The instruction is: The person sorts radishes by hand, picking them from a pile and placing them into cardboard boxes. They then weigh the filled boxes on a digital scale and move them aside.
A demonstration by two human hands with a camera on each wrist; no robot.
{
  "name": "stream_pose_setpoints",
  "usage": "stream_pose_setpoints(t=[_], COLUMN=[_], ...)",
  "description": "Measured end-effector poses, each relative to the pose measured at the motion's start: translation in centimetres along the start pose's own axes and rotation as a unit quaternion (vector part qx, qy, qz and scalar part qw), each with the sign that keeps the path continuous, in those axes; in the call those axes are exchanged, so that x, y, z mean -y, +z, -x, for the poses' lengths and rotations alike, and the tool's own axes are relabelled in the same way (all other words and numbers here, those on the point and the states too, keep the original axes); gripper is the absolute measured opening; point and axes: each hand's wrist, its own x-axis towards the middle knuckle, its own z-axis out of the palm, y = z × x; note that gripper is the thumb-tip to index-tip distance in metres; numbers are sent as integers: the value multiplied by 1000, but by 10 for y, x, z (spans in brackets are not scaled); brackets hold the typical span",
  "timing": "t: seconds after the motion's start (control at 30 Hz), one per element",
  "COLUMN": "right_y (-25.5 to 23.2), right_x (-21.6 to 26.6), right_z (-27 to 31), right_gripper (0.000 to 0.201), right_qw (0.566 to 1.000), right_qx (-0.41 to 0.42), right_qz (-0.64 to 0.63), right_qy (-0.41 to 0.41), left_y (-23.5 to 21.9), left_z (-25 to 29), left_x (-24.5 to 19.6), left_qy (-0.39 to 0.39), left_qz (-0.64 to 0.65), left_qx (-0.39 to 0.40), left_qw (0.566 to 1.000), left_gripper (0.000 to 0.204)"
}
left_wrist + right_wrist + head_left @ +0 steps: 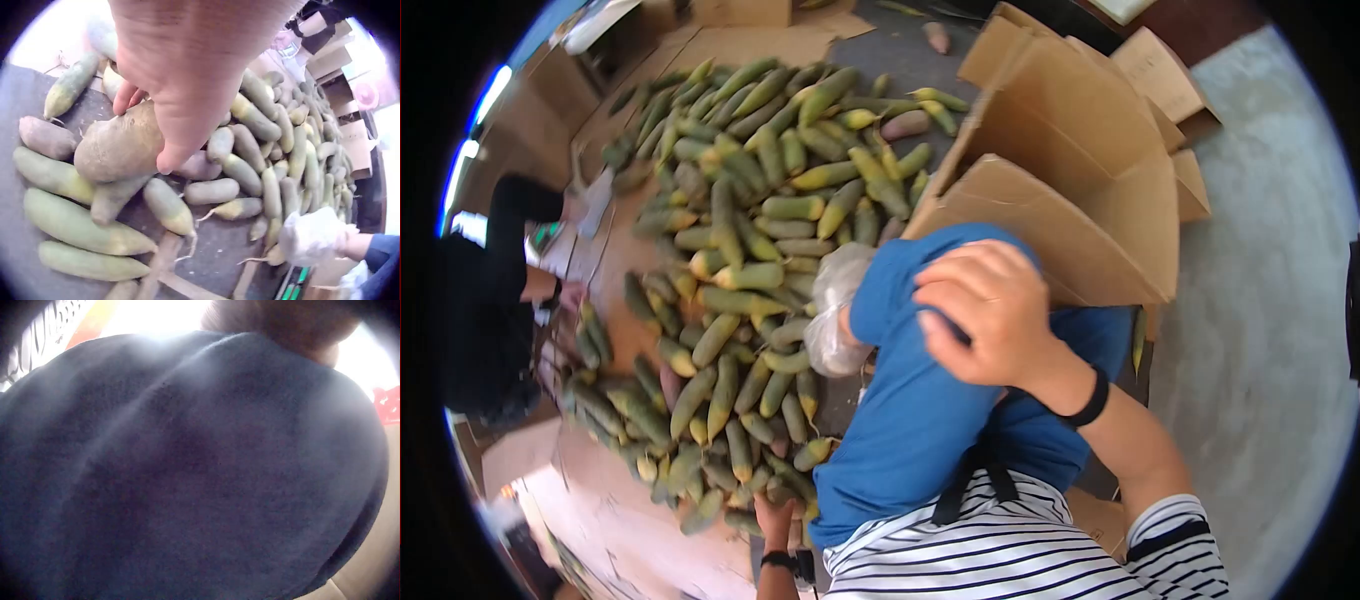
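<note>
In the left wrist view my left hand (pixel 181 81) grips a thick, dull brownish-green radish (pixel 115 147), thumb on one side and fingers over the far side. The head view has that left hand (pixel 775 522) low, at the near edge of a big heap of green radishes (pixel 745 275). Beneath the held radish lie several paler green radishes (pixel 81 222) and a purplish one (pixel 47 137). My right hand (pixel 990 310) rests on the blue trouser knee (pixel 900 290), fingers loosely bent and holding nothing. Blue cloth fills most of the right wrist view.
An open cardboard box (pixel 1090 180) stands just beyond my knees. A plastic-covered foot (pixel 840 310) is beside the heap. Across it, another person in dark clothes (pixel 495 300) reaches toward radishes at the left. Cardboard sheets (pixel 640 540) lie under part of the heap.
</note>
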Motion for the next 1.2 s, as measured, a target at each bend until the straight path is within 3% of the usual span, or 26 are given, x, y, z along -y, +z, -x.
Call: stream_pose_setpoints(t=[0.1, 0.17, 0.3, 0.33, 0.47, 0.53, 0.63, 0.73, 0.77, 0.83, 0.9, 0.97, 1.03, 1.2], right_y=[-3, -4, -8, -8, -10, -13, -13, -15, -15, -16, -16, -18, -18, -15], right_x=[-5, -8, -16, -19, -28, -31, -36, -40, -41, -45, -49, -52, -54, -57], right_z=[8, 14, 24, 27, 37, 42, 49, 55, 58, 63, 68, 72, 73, 77], right_gripper=[13, 14, 14, 13, 13, 14, 14, 14, 14, 13, 14, 17, 20, 17], right_qw=[1000, 999, 998, 997, 995, 994, 993, 992, 991, 991, 989, 989, 988, 982], right_qx=[-11, -22, -38, -52, -77, -81, -96, -91, -94, -99, -109, -102, -103, -119], right_qz=[-9, -10, -33, -43, -51, -49, -48, -61, -59, -57, -57, -63, -73, -116], right_qy=[16, 28, 41, 44, 48, 47, 51, 67, 69, 71, 78, 82, 87, 89], left_y=[-31, -51, -121, -139, -185, -190, -183, -160, -149, -129, -124, -116, -112, -106], left_z=[-6, -22, -53, -53, -42, -36, -21, -28, -31, -38, -40, -41, -37, -43], left_x=[-48, -88, -231, -278, -417, -479, -568, -632, -644, -663, -661, -655, -649, -650], left_qy=[10, 41, 182, 245, 366, 437, 494, 573, 576, 551, 627, 637, 639, 645], left_qz=[24, 135, 199, 205, 326, 392, 394, 280, 279, 209, 0, -44, -157, -178], left_qx=[-20, -73, -136, -165, -210, -213, -173, -134, -132, 28, -50, -47, -117, -142], left_qw=[999, 987, 953, 933, 846, 781, 756, 758, 757, 807, 777, 768, 744, 730], left_gripper=[71, 67, 67, 66, 73, 75, 77, 66, 66, 55, 44, 41, 39, 33])
